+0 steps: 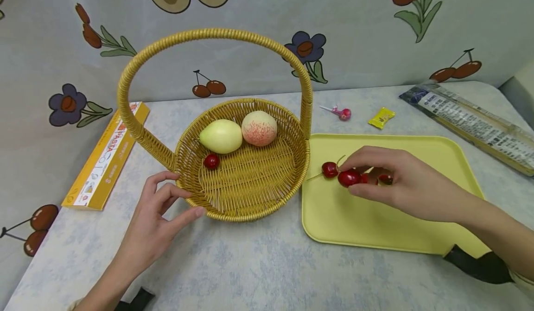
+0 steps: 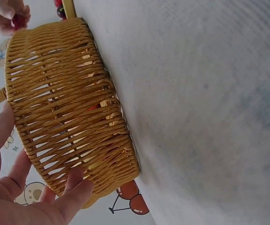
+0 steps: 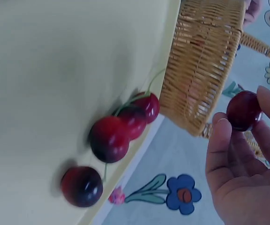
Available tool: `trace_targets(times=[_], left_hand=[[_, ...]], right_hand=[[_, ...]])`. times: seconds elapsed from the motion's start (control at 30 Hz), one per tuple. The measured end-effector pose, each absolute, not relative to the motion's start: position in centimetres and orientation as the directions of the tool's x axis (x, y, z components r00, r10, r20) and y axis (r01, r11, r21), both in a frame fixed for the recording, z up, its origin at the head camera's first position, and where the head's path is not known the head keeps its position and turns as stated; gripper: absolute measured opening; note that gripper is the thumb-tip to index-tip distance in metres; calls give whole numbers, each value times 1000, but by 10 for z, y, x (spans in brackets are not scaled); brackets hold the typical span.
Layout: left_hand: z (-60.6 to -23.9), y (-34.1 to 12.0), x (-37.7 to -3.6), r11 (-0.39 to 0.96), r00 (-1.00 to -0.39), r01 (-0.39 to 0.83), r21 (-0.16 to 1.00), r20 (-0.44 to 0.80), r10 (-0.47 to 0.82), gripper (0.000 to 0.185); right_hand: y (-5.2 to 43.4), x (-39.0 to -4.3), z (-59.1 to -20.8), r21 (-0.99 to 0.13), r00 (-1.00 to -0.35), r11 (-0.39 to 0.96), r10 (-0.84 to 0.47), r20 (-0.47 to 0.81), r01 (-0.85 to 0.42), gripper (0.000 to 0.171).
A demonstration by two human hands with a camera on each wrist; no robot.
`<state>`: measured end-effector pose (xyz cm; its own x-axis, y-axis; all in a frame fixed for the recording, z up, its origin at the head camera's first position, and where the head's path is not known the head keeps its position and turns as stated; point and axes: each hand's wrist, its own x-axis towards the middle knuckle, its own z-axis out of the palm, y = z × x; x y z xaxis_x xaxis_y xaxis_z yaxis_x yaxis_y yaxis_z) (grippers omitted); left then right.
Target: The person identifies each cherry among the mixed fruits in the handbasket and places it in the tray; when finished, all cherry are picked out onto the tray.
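Note:
My right hand (image 1: 388, 181) is over the yellow tray (image 1: 375, 227) and pinches a dark red cherry (image 3: 244, 111) between thumb and fingertips. Several more cherries (image 3: 110, 139) lie on the tray, some with green stems; in the head view the hand partly hides them. At the left, my left hand (image 1: 160, 209) touches the rim and outer wall of a wicker basket (image 1: 246, 216) with spread, relaxed fingers. Inside the basket are a yellow-green pear-like fruit (image 1: 222, 136), a peach (image 1: 259, 128) and one cherry (image 1: 212, 161).
A tall handle (image 1: 217, 34) arches over the basket. Left of it lies a yellow pasta box (image 1: 108, 162). Behind the tray are a lollipop (image 1: 344, 114) and a yellow wrapped candy (image 1: 381, 117). A long clear package (image 1: 475, 121) lies at the back right.

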<state>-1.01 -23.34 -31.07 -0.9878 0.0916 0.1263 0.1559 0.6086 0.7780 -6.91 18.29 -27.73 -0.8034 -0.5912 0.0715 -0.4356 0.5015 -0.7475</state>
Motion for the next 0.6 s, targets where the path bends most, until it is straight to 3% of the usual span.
trace_targets(times=[0.33, 0.6], left_hand=[[-310, -233, -9, 606, -988, 151, 781, 122, 89, 21], [-311, -233, -10, 603, -987, 158, 782, 129, 91, 20]], right_hand=[[235, -76, -298, -603, -873, 673, -480, 84, -428, 39], [271, -96, -318, -533, -923, 799, -376, -84, -277, 33]])
